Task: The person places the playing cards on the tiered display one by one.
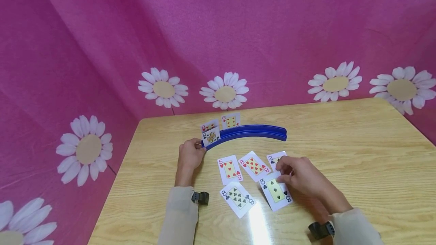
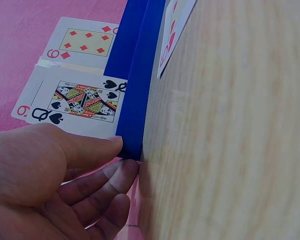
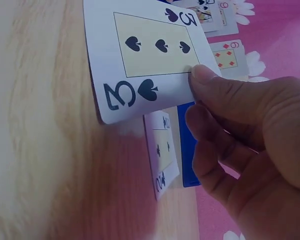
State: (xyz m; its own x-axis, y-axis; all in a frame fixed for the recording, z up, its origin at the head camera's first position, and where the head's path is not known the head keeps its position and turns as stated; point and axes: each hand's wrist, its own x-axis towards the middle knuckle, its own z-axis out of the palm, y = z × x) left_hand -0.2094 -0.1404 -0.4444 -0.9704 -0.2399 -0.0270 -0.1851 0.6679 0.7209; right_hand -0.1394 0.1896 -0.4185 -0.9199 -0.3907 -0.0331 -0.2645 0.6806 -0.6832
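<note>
My right hand (image 1: 303,175) pinches the three of spades (image 3: 162,55) by its edge between thumb and fingers. In the right wrist view, the card is raised off the table, with the two of clubs (image 3: 161,150) lying beyond it. My left hand (image 1: 190,156) grips the left end of a curved blue card holder (image 1: 253,131), thumb on its front. Upright in the holder stand the queen of spades (image 2: 85,102), a red card (image 1: 209,124) mostly hidden behind it, and the six of diamonds (image 2: 85,42) beside them.
Face up before the holder lie the five of hearts (image 1: 229,170), eight of hearts (image 1: 254,166) and eight of clubs (image 1: 237,199). The wooden table (image 1: 357,154) meets a pink flowered cloth (image 1: 272,41) along its far and left sides.
</note>
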